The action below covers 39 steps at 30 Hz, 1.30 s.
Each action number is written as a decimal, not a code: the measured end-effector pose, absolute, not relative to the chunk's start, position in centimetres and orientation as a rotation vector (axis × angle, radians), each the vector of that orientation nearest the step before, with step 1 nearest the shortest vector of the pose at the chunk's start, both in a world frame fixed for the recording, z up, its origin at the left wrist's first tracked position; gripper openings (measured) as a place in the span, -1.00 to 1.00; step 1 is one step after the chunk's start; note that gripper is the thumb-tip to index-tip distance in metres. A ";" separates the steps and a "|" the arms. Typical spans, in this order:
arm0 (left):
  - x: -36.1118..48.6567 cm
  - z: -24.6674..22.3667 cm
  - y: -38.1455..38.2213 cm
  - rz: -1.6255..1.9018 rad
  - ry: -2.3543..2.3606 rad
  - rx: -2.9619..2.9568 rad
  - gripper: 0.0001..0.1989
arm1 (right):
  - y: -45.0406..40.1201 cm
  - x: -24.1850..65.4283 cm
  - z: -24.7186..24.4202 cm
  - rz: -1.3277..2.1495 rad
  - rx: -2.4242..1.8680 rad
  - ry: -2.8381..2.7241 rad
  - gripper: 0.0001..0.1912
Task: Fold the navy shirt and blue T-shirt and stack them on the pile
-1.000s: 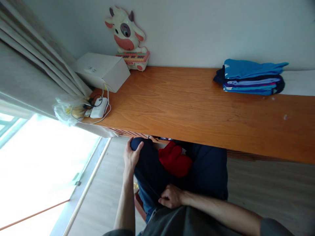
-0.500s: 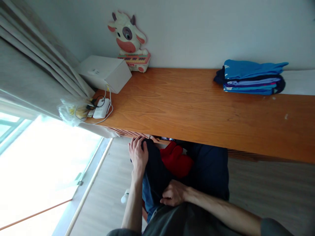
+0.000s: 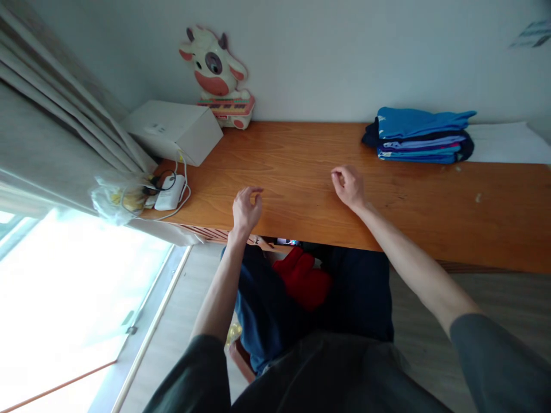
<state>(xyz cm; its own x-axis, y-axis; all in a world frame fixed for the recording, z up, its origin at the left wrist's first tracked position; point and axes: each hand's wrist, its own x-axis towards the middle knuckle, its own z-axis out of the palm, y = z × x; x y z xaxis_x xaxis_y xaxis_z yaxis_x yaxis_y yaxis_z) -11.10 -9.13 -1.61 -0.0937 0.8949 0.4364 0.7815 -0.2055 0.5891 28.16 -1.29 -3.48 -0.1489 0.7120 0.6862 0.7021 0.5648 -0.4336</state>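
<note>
My left hand (image 3: 247, 210) is over the front part of the wooden desk (image 3: 293, 172), its fingers bent and the thumb held apart from them, with nothing in it. Farther right, my right hand (image 3: 349, 187) is above the middle of the desk, curled into a loose fist in which no object shows. The folded stack of blue clothes (image 3: 424, 136) lies beyond it, to the right against the wall. Below the desk edge, a red cloth-like thing (image 3: 305, 280) rests between my legs.
A toy cow with a keyboard (image 3: 217, 74) and a white box (image 3: 176, 129) stand at the back left. Near the left edge are a white power adapter (image 3: 170, 193) with cables and a clear plastic bag (image 3: 116, 198). White paper (image 3: 503, 142) lies beside the clothes.
Both hands have risen from my lap and knee to over the desk. The right one has moved forward and to the right, and the view has shifted slightly.
</note>
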 end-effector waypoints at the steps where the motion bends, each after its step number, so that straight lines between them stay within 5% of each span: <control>1: -10.8 -1.5 -7.1 1.104 1.877 2.045 -0.69 | -0.2 28.4 -3.9 -0.012 -1.184 -1.886 -0.67; 10: -7.7 -5.0 -3.3 0.558 2.189 2.037 -0.25 | -0.7 28.7 -4.2 -0.044 -1.449 -2.026 -0.52; 28: -8.4 -5.4 -3.2 0.602 2.171 2.052 -0.23 | -0.5 27.8 -3.9 0.014 -1.669 -2.110 -0.35; 39: -8.0 -4.5 -3.6 0.562 2.167 2.013 -0.25 | 1.5 27.9 -4.7 0.220 -1.847 -2.196 0.01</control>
<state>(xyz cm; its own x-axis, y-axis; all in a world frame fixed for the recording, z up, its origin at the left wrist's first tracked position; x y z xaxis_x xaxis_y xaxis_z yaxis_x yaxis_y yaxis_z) -8.04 -3.56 -4.47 -0.1009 0.9828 0.1547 0.9341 0.0400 0.3548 27.86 1.47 -4.69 -0.1557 0.9824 0.1028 0.9426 0.1789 -0.2820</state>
